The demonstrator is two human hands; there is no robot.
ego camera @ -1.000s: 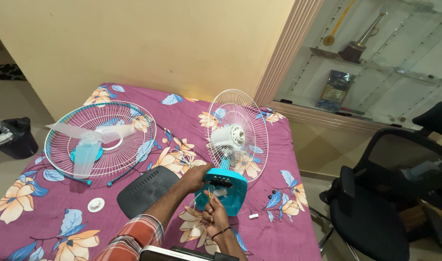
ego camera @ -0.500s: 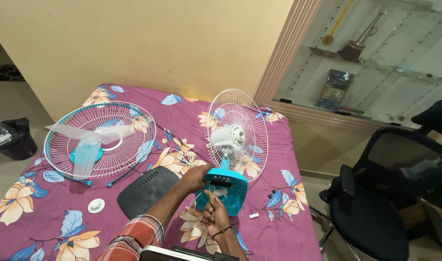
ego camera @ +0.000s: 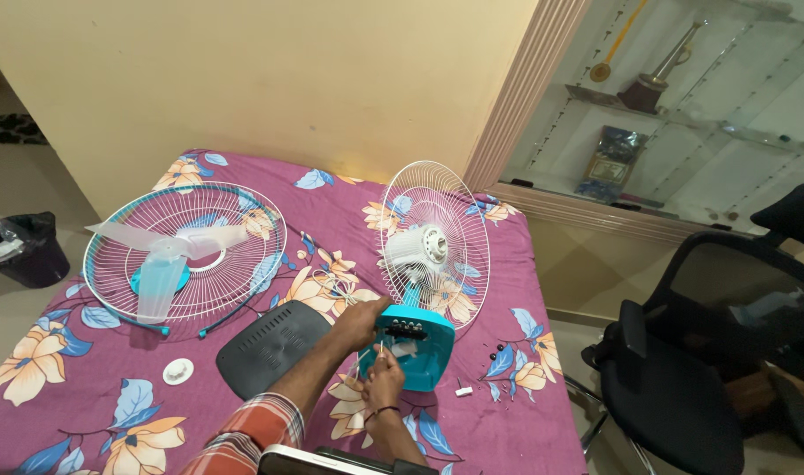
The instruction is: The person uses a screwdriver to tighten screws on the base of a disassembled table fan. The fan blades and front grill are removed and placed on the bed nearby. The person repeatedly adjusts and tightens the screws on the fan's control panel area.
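Note:
A table fan lies partly taken apart on a purple flowered bedsheet (ego camera: pixel 85 413). Its teal base (ego camera: pixel 424 352) stands near me, with the white motor (ego camera: pixel 419 248) and rear wire guard (ego camera: pixel 435 242) upright behind it. My left hand (ego camera: pixel 359 321) grips the upper left edge of the teal base. My right hand (ego camera: pixel 386 376) rests at the base's lower front and pinches something thin and white, apparently a wire. The front guard (ego camera: pixel 186 253) lies flat at the left with the translucent blade (ego camera: pixel 160 273) on top.
A dark grey vented cover (ego camera: pixel 270 347) lies left of my arms, a small white round cap (ego camera: pixel 178 371) beside it. Small screws and a white piece (ego camera: pixel 494 361) lie right of the base. A black office chair (ego camera: pixel 710 352) stands at the right, a black bin (ego camera: pixel 23 246) at the left.

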